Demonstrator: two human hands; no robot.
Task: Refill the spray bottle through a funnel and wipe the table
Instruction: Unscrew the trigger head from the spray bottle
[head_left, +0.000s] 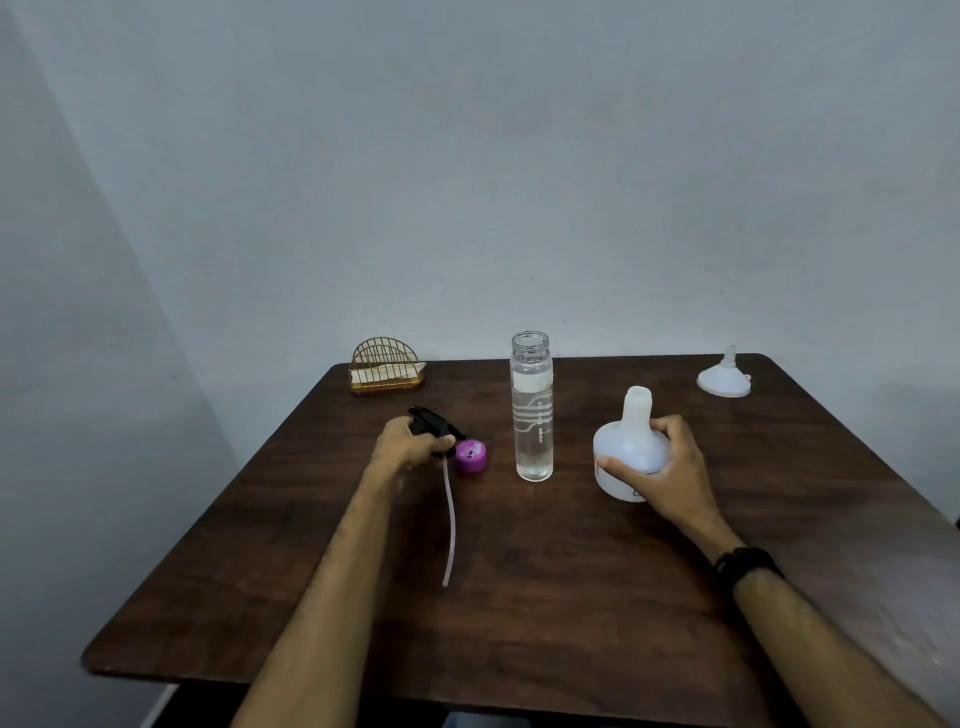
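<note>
Left hand (410, 441) grips the spray head (434, 423) (tube trailing), right hand (670, 467) grips the white bottle (626, 447).

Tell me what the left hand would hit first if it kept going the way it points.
Probably the purple cap, lying just past the left hand, which holds the sprayer head. The clear bottle stands further along; depth is uncertain.

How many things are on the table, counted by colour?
Clear: 1, the tall bottle
White: 2, the spray bottle and the funnel
Black: 1, the spray head
Purple: 1, the cap
Gold: 1, the napkin holder
Total: 6
</note>
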